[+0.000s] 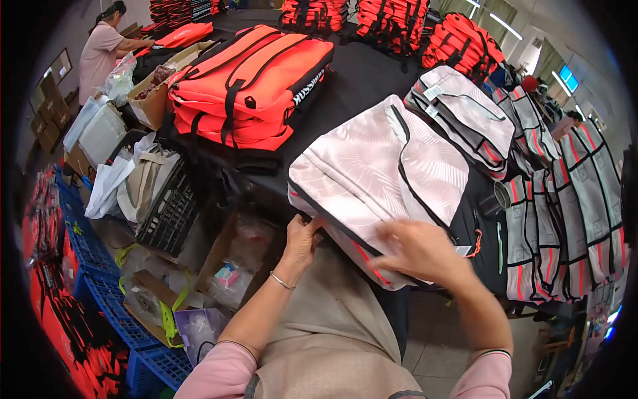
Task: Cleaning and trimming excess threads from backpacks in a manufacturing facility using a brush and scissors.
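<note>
A pale pink bag with a white leaf-like pattern and black piping [359,169] lies in front of me at the edge of the black-covered table. My left hand [303,239] is closed on the bag's near left edge, fingertips partly hidden by the fabric. Over the bag's near side is my right hand [419,249], its fingers smeared by motion, so I cannot make out whether they grip the cloth. An orange cord [476,244] lies just right of that hand, with a thin pale-green tool [500,247] farther right.
Orange-red bags [266,73] are piled at the far left, with more orange stacks [392,23] behind. Grey bags [462,110] and grey strips [578,206] lie right, near a metal cup [502,194]. Left are a black crate [169,206] and blue crates [100,266]. Another person [100,60] works far left.
</note>
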Demonstrator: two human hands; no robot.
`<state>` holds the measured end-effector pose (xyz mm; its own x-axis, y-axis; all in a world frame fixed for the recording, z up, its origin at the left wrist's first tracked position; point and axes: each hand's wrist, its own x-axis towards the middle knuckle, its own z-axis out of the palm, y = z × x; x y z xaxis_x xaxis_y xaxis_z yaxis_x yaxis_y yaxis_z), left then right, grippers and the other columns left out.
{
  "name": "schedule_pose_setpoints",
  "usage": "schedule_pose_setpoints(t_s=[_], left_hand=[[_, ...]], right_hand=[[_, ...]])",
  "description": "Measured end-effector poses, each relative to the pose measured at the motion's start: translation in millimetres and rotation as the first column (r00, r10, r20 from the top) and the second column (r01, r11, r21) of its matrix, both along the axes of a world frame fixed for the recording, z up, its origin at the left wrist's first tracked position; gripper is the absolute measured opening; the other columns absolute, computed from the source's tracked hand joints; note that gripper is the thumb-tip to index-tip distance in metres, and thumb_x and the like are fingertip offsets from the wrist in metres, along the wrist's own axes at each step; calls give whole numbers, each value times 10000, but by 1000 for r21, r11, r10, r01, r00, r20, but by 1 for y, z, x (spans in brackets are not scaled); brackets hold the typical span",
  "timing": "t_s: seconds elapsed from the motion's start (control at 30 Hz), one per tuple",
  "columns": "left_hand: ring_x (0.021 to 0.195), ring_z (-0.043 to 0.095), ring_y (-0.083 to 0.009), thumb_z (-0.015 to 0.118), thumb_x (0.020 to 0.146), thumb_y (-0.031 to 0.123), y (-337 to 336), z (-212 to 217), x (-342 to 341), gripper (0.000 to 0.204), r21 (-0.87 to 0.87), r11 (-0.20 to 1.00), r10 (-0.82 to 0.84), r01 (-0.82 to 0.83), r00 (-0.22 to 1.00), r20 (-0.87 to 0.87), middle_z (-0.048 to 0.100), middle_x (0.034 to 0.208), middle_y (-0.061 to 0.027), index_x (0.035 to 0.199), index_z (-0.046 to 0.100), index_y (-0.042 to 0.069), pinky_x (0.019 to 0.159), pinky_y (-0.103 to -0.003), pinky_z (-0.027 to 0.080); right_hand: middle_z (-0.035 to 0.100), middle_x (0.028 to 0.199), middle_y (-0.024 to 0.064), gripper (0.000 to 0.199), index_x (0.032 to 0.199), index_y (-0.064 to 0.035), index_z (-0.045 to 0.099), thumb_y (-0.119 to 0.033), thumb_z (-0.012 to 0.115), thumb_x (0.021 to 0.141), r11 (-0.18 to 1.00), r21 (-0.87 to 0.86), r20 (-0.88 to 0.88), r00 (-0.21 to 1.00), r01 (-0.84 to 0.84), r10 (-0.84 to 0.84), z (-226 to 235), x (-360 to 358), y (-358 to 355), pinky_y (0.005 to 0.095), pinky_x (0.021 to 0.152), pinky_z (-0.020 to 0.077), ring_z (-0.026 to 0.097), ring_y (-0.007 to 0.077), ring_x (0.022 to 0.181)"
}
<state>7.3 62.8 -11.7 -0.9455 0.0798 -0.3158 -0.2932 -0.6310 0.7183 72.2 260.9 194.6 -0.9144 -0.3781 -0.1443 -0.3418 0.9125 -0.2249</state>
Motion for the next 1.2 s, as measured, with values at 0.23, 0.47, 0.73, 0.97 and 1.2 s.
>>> schedule_pose_setpoints(t_s=[0.23, 0.47, 0.73, 0.97, 1.2], left_hand=[[676, 577, -92, 790, 804, 193, 10, 35, -3, 246, -440, 896, -44, -62, 973, -227, 668, 798, -16, 903, 636, 28, 572, -273, 463], [717, 583, -80, 723, 747, -52, -51, -42, 32, 182, -765, 581, 1, -277, 940, -340, 656, 743, -38, 907, 646, -10, 660, -244, 477], [1019, 629, -260, 625, 912, 506, -42, 61, 49, 641, 38, 986, -163, 165, 985, -49, 637, 1135, -128, 1302, 521, 7, 914, -394, 512], [1076, 621, -268, 711, 780, 137, -83, 53, -5, 491, 39, 983, -183, 182, 983, 32, 650, 1182, -116, 1227, 587, -24, 966, -406, 481], [1037, 640, -274, 670, 790, 29, -97, 47, -15, 453, -16, 947, -318, 321, 943, 96, 658, 1150, -127, 1228, 576, -37, 952, -402, 506]], right_hand=[[641, 811, 192, 135, 869, -18, 595, -132, 595, 796, 993, 93, -378, 925, 68, -28, -35, -45, -30, 468, 631, 529, 657, 381, 752], [606, 712, 228, 81, 753, 6, 620, -43, 564, 720, 992, -123, -503, 860, 23, -82, 81, -68, 57, 442, 648, 493, 626, 399, 707], [553, 665, 141, 104, 759, -47, 544, -19, 607, 681, 960, -268, -495, 866, -77, -69, -22, 2, -8, 414, 501, 473, 594, 341, 572], [571, 685, 99, 154, 868, -41, 619, -194, 623, 849, 910, -295, -525, 846, -290, 99, -72, 21, -17, 384, 534, 493, 614, 276, 606], [657, 879, 216, 174, 879, -40, 698, -166, 582, 909, 642, -385, -532, 409, 663, -742, -108, -22, 220, 484, 741, 535, 654, 402, 834]])
